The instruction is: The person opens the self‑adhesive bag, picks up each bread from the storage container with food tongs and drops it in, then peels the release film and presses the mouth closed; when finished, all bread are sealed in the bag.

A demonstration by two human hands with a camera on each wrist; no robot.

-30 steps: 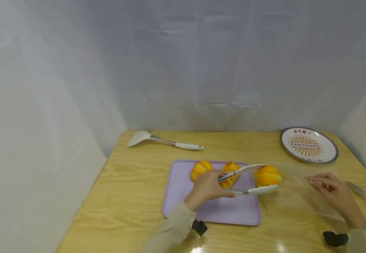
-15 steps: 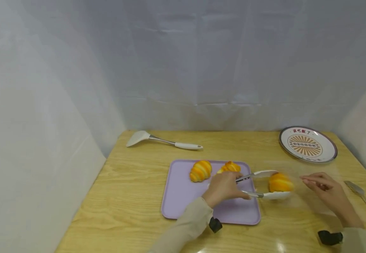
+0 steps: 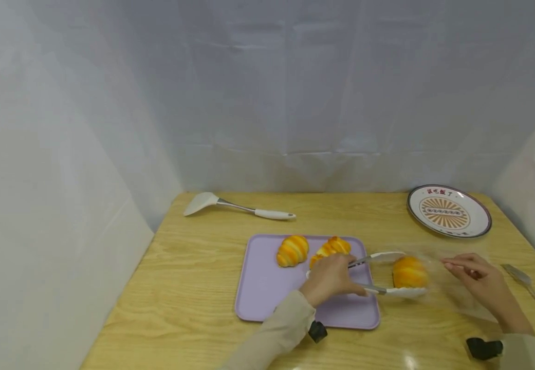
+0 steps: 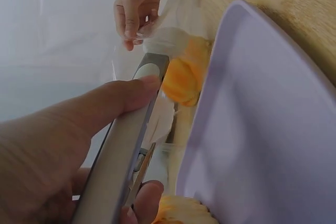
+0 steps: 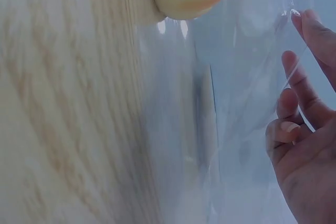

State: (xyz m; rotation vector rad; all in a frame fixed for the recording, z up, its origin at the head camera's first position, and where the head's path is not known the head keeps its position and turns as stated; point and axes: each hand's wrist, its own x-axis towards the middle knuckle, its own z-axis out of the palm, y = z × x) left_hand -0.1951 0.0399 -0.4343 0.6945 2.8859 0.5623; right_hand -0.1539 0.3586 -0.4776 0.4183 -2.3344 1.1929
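My left hand (image 3: 331, 280) grips a pair of tongs (image 3: 372, 288) with white scalloped tips, its thumb along the upper handle (image 4: 118, 145) in the left wrist view. Between the spread tips is an orange-and-yellow striped bread roll (image 3: 409, 273), at the mouth of a clear plastic bag (image 5: 241, 129). Whether both tips touch the roll I cannot tell. On the right, my right hand (image 3: 482, 283) pinches the bag's upper edge between thumb and finger and holds it raised. Two more striped rolls, one on the left (image 3: 292, 251) and one partly hidden (image 3: 334, 245), lie on the lilac tray (image 3: 260, 293).
A white-handled spatula (image 3: 274, 214) lies at the back left of the wooden table (image 3: 179, 277). At the back right stands a patterned plate (image 3: 449, 211). A green-handled utensil (image 3: 533, 293) lies by the right edge. Pale sheeting (image 3: 286, 103) closes off the back and sides.
My left hand has carried the tongs and roll rightward, off the tray's edge and to the bag. Over the last half second they hardly shift. My right hand stays nearly in place.
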